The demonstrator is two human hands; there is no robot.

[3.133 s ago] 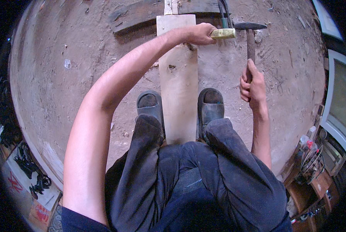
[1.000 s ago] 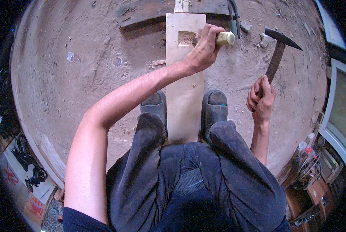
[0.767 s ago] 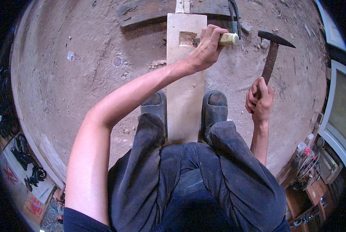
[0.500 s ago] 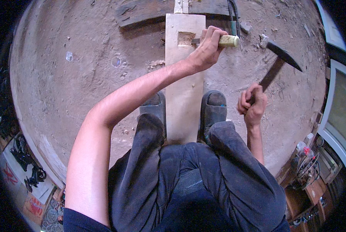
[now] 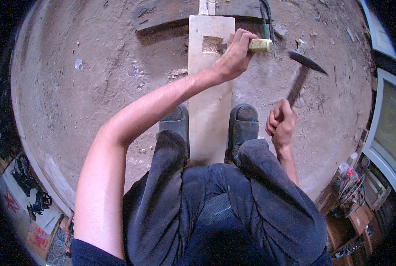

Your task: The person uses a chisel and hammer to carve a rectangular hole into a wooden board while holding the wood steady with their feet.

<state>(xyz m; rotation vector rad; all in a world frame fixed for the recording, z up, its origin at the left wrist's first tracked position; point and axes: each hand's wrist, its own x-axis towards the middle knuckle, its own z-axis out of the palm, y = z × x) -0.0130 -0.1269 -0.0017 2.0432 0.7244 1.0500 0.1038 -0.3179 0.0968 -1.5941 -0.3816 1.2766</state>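
A pale wooden board (image 5: 210, 106) runs away from me between my feet, with a squarish recess (image 5: 211, 44) cut near its far end. My left hand (image 5: 234, 55) is closed round a chisel (image 5: 261, 45). The chisel lies almost level, its blade tip at the right edge of the recess and its light yellow-green handle pointing right. Off to the right of the board, my right hand (image 5: 281, 124) grips the handle of a hammer (image 5: 308, 63). The hammer's dark, tapered head is in the air, apart from the chisel's handle.
Under the board's far end lies a dark, rough plank (image 5: 162, 20). A cable-like dark loop (image 5: 267, 20) rests beside it. My sandalled feet (image 5: 243, 126) flank the board on a dusty floor (image 5: 96, 93). Shelves with clutter (image 5: 353, 208) and a framed pane (image 5: 386, 128) stand at right.
My right hand has swung the hammer to the left, so its head is closer to the chisel's handle. The left hand and the chisel have hardly moved.
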